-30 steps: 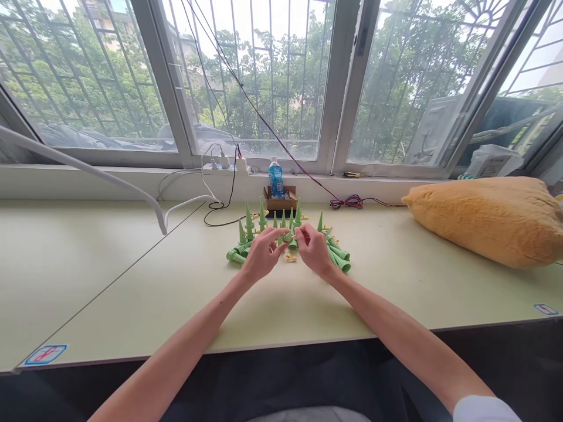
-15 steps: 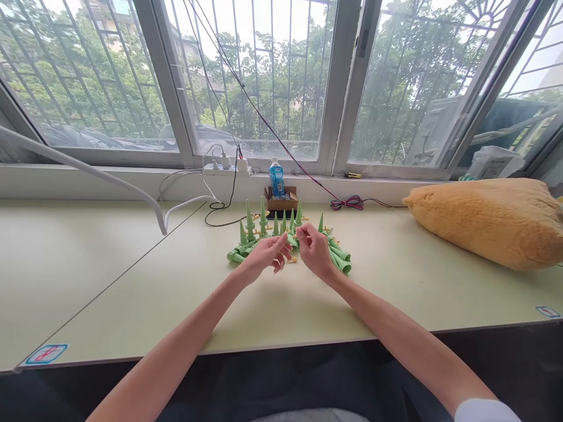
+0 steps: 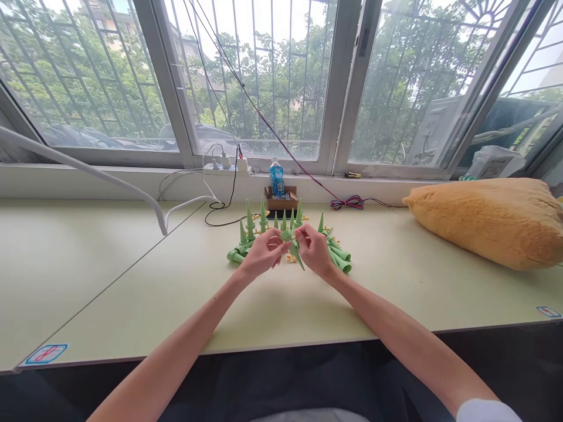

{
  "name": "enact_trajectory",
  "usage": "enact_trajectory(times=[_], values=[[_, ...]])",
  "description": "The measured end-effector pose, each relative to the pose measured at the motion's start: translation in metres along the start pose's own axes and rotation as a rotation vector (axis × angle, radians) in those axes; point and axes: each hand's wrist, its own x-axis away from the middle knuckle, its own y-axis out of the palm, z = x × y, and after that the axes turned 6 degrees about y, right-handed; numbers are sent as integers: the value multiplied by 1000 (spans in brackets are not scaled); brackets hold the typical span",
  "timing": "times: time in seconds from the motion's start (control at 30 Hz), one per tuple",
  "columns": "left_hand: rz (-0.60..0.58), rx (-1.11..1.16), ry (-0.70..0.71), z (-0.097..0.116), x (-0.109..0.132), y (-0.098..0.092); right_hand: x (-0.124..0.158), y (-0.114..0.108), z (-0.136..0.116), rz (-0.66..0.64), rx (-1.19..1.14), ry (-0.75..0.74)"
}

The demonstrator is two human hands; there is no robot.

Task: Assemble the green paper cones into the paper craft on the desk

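In front of me, a green plastic watering spike (image 3: 296,255) is held at table height, its pointed end tilted down to the right. My left hand (image 3: 265,253) is closed on its wide collar between thumb and fingers. My right hand (image 3: 312,246) pinches at the spike's side, where a bit of a small yellow valve shows at the fingertips. Behind both hands, several green spikes (image 3: 263,215) with yellow valves stand upright. More green spikes (image 3: 339,258) lie in a pile by my right hand, and others (image 3: 240,253) lie left of my left hand. Small yellow valves (image 3: 291,258) rest on the table between my hands.
A small cardboard box (image 3: 281,202) sits at the back, near a blue-labelled bottle (image 3: 277,177). Cables (image 3: 347,202) and a power strip (image 3: 220,169) run along the window ledge. A plush orange cushion (image 3: 484,223) lies right; a white curved tube (image 3: 109,170) reaches in from the left.
The spike in my left hand has turned, so its pointed end now shows below the fingers. My left fingers have closed further around its collar. My right hand has barely moved.
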Motion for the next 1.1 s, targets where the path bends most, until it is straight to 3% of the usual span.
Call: enact_trajectory(times=[0.33, 0.63, 0.87, 0.97, 1.1], values=[[69, -111, 117, -7, 0, 0, 0, -2, -2, -18, 14, 11], [64, 36, 54, 3, 0, 1, 1, -1, -6, 19, 33, 19], [107, 221, -74, 4, -4, -1, 2, -3, -8, 79, 4, 19], [31, 287, -178, 2, -5, -2, 3, -2, -10, 84, -5, 11], [-200, 321, -277, 0, -4, -3, 4, -2, -10, 61, -27, -3]])
